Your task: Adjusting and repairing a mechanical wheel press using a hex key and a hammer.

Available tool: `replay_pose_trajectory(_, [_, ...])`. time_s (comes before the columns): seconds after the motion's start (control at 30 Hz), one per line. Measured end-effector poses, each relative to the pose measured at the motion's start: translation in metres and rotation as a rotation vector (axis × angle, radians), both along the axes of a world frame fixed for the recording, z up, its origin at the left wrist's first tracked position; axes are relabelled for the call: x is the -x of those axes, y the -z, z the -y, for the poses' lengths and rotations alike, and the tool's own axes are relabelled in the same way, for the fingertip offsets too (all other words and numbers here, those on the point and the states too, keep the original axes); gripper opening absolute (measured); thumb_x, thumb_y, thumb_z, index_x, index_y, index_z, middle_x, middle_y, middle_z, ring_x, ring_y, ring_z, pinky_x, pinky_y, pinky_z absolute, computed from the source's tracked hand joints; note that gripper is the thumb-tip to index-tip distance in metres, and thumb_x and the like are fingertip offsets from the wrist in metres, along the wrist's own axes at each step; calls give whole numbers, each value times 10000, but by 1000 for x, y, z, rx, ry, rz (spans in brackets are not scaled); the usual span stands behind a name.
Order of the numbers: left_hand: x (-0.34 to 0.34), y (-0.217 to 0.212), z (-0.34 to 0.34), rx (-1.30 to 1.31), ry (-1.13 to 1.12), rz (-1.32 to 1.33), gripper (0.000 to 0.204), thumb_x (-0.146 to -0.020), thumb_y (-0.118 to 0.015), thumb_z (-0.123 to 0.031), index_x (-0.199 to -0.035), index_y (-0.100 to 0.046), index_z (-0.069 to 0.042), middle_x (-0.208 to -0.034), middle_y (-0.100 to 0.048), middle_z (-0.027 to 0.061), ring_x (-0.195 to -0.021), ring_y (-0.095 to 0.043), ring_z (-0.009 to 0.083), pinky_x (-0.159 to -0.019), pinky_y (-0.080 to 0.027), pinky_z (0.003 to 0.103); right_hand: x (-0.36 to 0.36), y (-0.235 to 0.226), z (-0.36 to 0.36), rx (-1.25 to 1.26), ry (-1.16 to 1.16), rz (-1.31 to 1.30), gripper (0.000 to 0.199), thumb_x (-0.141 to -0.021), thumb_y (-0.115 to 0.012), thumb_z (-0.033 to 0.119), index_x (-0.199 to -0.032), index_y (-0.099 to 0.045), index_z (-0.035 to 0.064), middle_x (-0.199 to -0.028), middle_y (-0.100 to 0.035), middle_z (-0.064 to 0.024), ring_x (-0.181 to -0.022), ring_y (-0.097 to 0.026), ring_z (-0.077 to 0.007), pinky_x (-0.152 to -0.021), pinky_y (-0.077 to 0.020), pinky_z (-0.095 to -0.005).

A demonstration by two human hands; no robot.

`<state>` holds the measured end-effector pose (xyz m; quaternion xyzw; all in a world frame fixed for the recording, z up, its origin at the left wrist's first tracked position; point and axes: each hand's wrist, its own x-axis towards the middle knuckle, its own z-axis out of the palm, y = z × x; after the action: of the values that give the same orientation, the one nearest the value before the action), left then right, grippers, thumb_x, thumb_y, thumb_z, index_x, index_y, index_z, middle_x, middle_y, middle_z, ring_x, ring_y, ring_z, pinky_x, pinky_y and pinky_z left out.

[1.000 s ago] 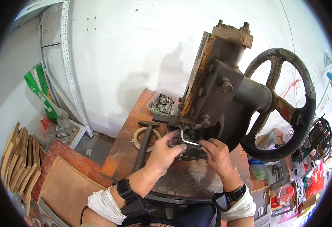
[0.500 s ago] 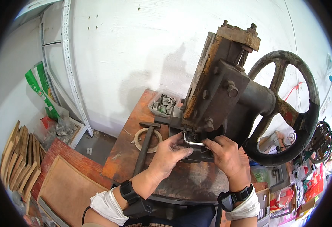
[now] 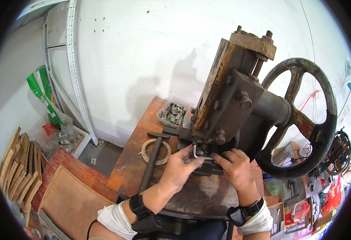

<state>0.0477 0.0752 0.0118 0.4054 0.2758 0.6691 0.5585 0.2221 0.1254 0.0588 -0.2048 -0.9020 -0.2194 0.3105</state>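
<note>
Hex key (image 3: 195, 151) is sitting low at the front of the hand press (image 3: 233, 108), one arm pointing up. Left hand (image 3: 177, 170): grip is pinching around its bend. Right hand (image 3: 236, 167): fingertips are meeting its free end, can't tell if pinching. It's already positioned, so work is looking partway; how much is left isn't showing. Hammer (image 3: 154, 157) is lying left of the press.

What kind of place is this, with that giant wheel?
It's probably a small workshop. There's a heavy metal machine with a big handwheel, a hammer on a worn wooden table, and a clear tub full of little pieces.
</note>
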Motion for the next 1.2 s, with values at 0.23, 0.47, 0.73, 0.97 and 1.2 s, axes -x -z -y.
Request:
replay_pose_trajectory(0.23, [2,-1,2,78,77,136,335,-851,-538,-34,-1161,-467,67,-1027,-577,100,-861,-573,156,-741,-479,288,1,-2,1,83,-31,-18,285,-561,-620,58,-844,-641,92,-618,-518,-71,-554,-533,-226,-478,-438,-319])
replay_pose_trajectory(0.47, [-2,-2,0,155,110,312,270,-863,-528,-66,-1099,-498,62,-967,-595,123,-788,-595,193,-666,-480,295,7,-28,7,93,16,80,246,-582,-610,54,-824,-632,96,-608,-523,-70,-547,-550,-230,-484,-452,-327])
replay_pose_trajectory(0.73, [-2,-13,5,223,138,414,209,-857,-553,-86,-1031,-527,27,-933,-593,102,-780,-593,198,-680,-480,298,8,-41,5,128,37,110,259,-579,-599,53,-830,-633,108,-607,-511,-63,-569,-548,-223,-516,-456,-330])
replay_pose_trajectory(0.97, [-3,-10,8,250,98,467,226,-855,-569,-125,-1029,-531,15,-934,-595,98,-790,-591,204,-696,-476,297,11,-38,13,-30,72,188,287,-617,-561,129,-898,-619,113,-632,-483,-35,-561,-520,-197,-501,-437,-314])
replay_pose_trajectory(1.2, [-3,-3,9,205,67,347,253,-858,-567,-132,-1033,-537,49,-912,-603,106,-778,-602,202,-663,-482,300,9,10,25,38,131,-33,376,-587,-588,105,-961,-611,88,-650,-490,-61,-553,-519,-212,-494,-436,-317])
